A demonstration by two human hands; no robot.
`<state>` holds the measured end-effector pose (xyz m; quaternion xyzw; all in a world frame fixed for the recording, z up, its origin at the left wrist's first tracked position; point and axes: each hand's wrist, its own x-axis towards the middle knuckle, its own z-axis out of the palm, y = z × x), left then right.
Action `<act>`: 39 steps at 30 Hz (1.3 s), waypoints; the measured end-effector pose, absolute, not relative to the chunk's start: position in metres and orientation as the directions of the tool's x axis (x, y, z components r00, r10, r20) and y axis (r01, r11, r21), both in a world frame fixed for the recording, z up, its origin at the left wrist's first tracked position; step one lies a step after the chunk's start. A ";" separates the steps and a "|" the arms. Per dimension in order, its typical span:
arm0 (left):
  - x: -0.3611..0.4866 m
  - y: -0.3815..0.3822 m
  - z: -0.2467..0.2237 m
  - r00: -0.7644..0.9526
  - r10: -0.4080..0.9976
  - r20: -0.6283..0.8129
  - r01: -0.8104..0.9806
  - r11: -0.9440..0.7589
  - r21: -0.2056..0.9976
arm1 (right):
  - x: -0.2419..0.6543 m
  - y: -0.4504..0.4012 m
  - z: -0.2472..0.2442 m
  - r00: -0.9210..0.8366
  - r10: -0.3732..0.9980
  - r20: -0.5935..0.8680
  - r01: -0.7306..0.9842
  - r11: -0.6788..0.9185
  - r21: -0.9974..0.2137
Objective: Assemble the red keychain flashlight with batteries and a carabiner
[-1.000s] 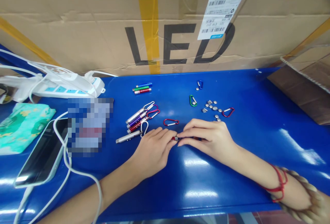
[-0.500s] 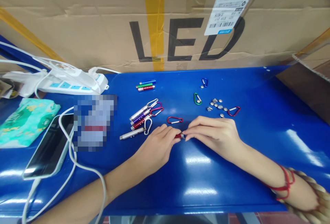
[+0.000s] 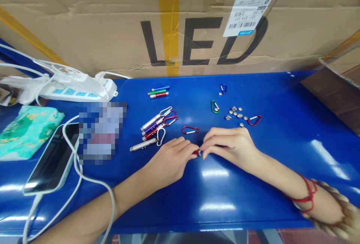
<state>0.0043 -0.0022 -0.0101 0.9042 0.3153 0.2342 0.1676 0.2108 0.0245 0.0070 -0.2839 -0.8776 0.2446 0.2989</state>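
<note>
My left hand [image 3: 171, 159] is closed around a small red mini flashlight [image 3: 196, 152], most of its tube hidden by the fingers. At its silver end, the fingertips of my right hand [image 3: 232, 144] are pinched together; whether a small part is between them is hidden. Just beyond the hands lies a red carabiner clip [image 3: 190, 129]. To the left rest several mini flashlights with carabiners, among them a silver one [image 3: 144, 145] and a purple one [image 3: 154, 127]. Small silver button cells [image 3: 239, 116] are scattered past my right hand, near another red carabiner [image 3: 254, 120].
Behind the blue table [image 3: 253, 195] stands a big cardboard box [image 3: 98, 23] marked LED. Three tubes, including a green one [image 3: 157, 92], lie at the back. A green carabiner [image 3: 215, 106], blue carabiner [image 3: 223, 88], phone [image 3: 52, 161], white cable [image 3: 92, 180], power strip [image 3: 75, 90] and tissue pack [image 3: 29, 131] are around.
Both hands stay together at the flashlight's end, lower by a few pixels. The right fingertips have closed in slightly on the silver end. The other things lie as before.
</note>
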 end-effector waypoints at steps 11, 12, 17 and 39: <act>0.005 -0.004 -0.011 0.671 0.640 0.374 0.481 -0.760 0.437 | 0.209 0.020 0.006 -0.648 0.673 0.357 0.358 0.682 -0.637; 0.005 -0.004 -0.011 0.670 0.641 0.374 0.483 -0.759 0.436 | 0.209 0.021 0.006 -0.642 0.688 0.338 0.347 0.654 -0.672; 0.006 -0.005 -0.010 0.640 0.671 0.374 0.484 -0.730 0.482 | 0.207 0.022 0.006 -0.607 0.744 0.278 0.314 0.546 -0.777; 0.005 -0.005 -0.014 0.523 0.785 0.332 0.467 -0.590 0.659 | 0.206 0.016 0.007 -0.584 0.726 0.363 0.456 0.663 -0.593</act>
